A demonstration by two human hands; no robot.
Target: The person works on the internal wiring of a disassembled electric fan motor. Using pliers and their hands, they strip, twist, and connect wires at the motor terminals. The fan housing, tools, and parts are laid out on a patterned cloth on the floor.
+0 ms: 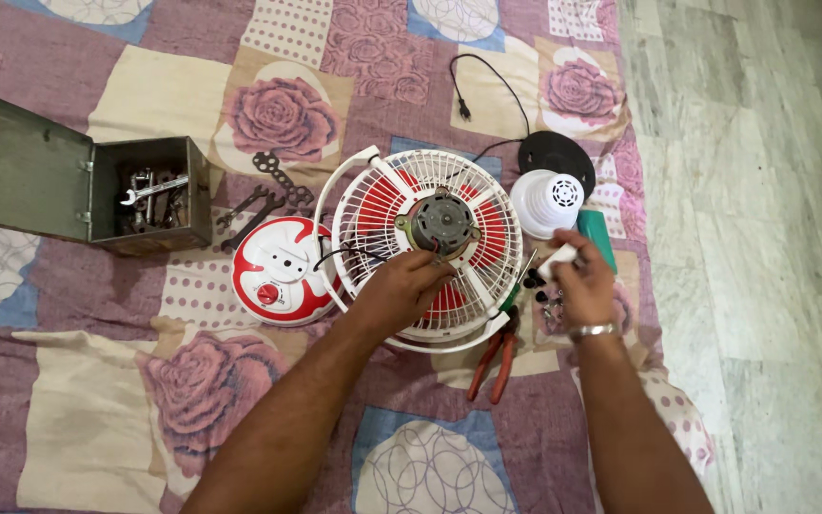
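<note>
A small table fan lies face down on a floral sheet, its white wire grille (373,205) over red blades and its bare grey motor (442,223) facing up. My left hand (403,286) rests on the grille just below the motor, fingertips pinching at the wires there. My right hand (580,278) hovers to the right of the fan, fingers closed around a small white piece (557,262). Beside the fan on the left lies its red and white base (278,271).
An open grey metal toolbox (49,186) with spanners sits at the left. Loose spanners (259,205), red-handled pliers (492,362), a screwdriver, a white motor cover (546,200), a black disc (556,154), the black power cord (487,86) and small black screws (537,284) surround the fan. Marble floor at right.
</note>
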